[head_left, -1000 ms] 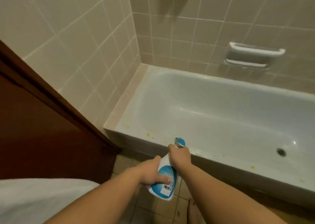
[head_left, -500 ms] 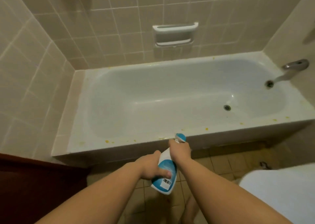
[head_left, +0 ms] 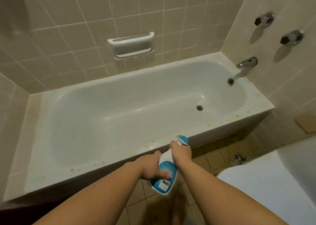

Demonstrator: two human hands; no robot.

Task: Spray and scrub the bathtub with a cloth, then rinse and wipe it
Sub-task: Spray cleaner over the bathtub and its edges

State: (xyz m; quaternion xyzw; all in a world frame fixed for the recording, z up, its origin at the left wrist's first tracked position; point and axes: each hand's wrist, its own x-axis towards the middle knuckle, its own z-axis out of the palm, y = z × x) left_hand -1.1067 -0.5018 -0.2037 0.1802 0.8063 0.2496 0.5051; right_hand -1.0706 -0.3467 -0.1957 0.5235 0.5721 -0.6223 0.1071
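Observation:
A white bathtub (head_left: 95, 159) fills the middle of the head view, with yellow specks scattered along its rim. In front of its near edge I hold a white spray bottle (head_left: 165, 180) with a blue label and a blue nozzle pointing toward the tub. My left hand (head_left: 152, 167) grips the bottle's body. My right hand (head_left: 181, 153) grips its neck at the trigger head. No cloth is in view.
A spout (head_left: 242, 69) and two tap handles (head_left: 290, 38) are on the right wall, and the drain (head_left: 199, 107) lies in the tub floor. A soap holder (head_left: 131, 45) is set in the back wall. A white fixture (head_left: 266, 187) stands at lower right on the tiled floor.
The view has swung right from the tub's left end and door to the whole tub and the taps. Both hands keep the same hold on the bottle.

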